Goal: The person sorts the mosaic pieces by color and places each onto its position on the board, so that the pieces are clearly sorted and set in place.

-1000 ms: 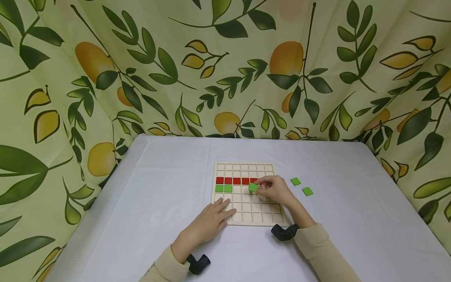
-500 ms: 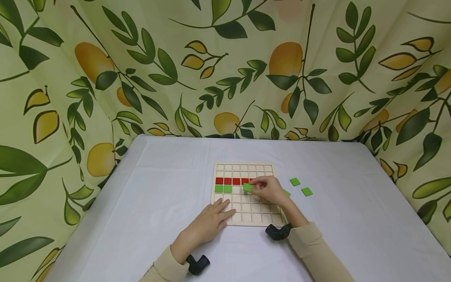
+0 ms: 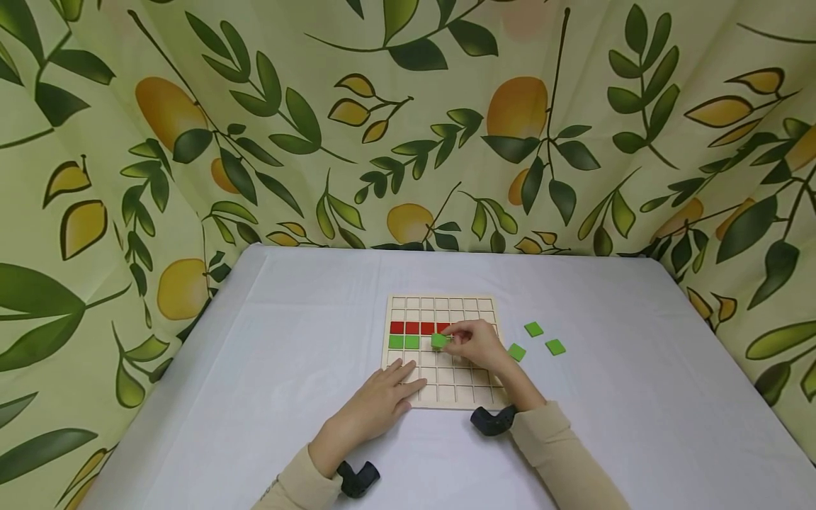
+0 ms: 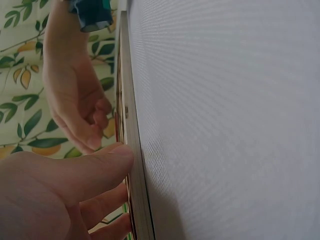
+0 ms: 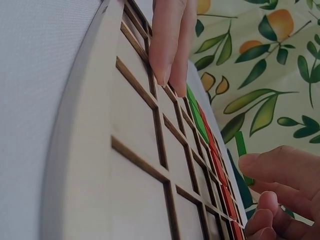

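Observation:
A wooden grid board (image 3: pixel 459 383) lies on the white table, its square cells divided by thin ridges. One row carries red tiles (image 3: pixel 412 328); below it, two green tiles (image 3: pixel 404 341) fill the leftmost cells. My right hand (image 3: pixel 474 343) pinches a green tile (image 3: pixel 438 341) between thumb and fingers over the board, to the right of those two. In the right wrist view that tile (image 5: pixel 241 150) stands clear above the surface. My left hand (image 3: pixel 377 398) rests on the board's front left corner with fingers spread; its thumb (image 4: pixel 117 159) touches the board edge in the left wrist view.
Several loose green tiles (image 3: pixel 534 329) lie on the table right of the board. A black device (image 3: pixel 494 421) is strapped at each wrist. Behind the table hangs a curtain (image 3: pixel 408 142) printed with fruit and leaves.
My right hand has carried the green tile leftward along the row toward the two placed green ones, uncovering another loose green tile right of the board. The left hand has stayed put.

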A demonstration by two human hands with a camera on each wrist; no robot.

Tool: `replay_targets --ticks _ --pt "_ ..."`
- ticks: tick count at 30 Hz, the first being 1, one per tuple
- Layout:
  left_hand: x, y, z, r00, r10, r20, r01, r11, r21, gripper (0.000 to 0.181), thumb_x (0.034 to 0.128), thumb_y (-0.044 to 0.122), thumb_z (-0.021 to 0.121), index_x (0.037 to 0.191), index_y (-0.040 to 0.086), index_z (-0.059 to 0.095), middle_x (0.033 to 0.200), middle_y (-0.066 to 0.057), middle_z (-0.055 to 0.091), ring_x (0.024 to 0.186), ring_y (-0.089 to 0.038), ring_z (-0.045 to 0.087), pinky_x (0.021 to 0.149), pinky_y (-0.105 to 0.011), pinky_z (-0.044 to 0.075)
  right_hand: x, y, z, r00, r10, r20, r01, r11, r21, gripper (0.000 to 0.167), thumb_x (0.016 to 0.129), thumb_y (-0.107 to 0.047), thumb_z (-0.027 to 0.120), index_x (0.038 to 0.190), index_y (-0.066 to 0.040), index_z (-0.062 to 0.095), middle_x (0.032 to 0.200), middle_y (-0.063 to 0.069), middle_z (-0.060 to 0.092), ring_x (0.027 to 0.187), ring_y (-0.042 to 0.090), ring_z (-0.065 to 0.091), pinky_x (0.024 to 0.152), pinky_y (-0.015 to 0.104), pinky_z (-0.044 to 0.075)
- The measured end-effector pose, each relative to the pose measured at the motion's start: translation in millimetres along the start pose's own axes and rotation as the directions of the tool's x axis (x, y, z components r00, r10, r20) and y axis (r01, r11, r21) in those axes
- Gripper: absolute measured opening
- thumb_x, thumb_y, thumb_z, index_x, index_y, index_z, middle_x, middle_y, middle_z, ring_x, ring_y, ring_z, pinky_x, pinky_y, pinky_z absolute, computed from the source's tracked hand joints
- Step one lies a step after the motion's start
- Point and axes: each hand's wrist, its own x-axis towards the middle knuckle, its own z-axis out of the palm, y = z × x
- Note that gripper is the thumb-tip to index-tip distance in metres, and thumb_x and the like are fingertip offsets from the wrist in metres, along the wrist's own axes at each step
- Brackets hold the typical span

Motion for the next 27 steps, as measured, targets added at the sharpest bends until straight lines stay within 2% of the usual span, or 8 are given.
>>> replay_targets --ticks 27 --pt "-0.2 -1.9 1.8 1.0 -0.002 0.001 0.002 1.0 -0.005 0.041 0.0979 0.022 0.054 0.139 0.021 0.053 0.155 -0.009 0.039 0.147 -0.031 0.033 0.115 -0.055 0.035 9.3 -3 14 1.0 -0.028 -0.002 0.028 0.998 -0.048 0.022 0.078 -0.003 0.074 0.1 0.003 0.073 0.063 0.0 0.053 0.057 0.008 0.043 0.051 0.016 0.034"
